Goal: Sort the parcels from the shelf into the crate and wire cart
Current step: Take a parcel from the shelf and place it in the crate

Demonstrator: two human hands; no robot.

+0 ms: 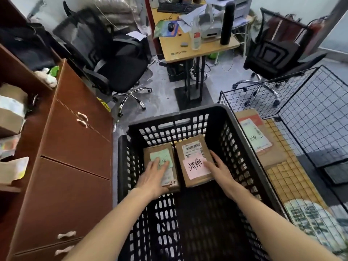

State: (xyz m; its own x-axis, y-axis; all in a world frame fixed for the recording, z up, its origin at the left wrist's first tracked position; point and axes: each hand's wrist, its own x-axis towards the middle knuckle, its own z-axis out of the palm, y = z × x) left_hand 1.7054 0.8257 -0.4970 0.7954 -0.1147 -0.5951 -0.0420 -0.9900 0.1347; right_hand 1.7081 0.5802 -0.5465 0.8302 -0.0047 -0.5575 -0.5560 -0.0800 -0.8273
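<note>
Parcels sit side by side on the floor of the black perforated plastic crate (188, 117) that fills the lower middle of the frame: a brown cardboard parcel with a green note (162, 162) to the left, and a brown cardboard parcel with a pink handwritten note and a barcode label (194, 159) just to its right, the two nearly touching. The left hand (155, 178) lies flat on the green-note parcel, fingers straight and spread over the note, pressing rather than gripping. The right hand (219, 170) rests against the right edge of the pink-note parcel with its fingers extended, the thumb lying on the pink note; it does not curl round the box. To the right of the crate, the black wire-grid cart (301, 102) stands with its mesh walls rising toward the upper right of the frame, and a larger brown cardboard parcel with a red band and a pale green label (258, 136) lies on its floor beside the crate wall. Along the left edge of the frame a reddish-brown wooden cabinet shelf (75, 140) holds more boxes, blurred. In the upper part of the frame stand two black mesh office chairs (113, 59) and a light wooden desk (197, 48) carrying a tall black flask (227, 23).
</note>
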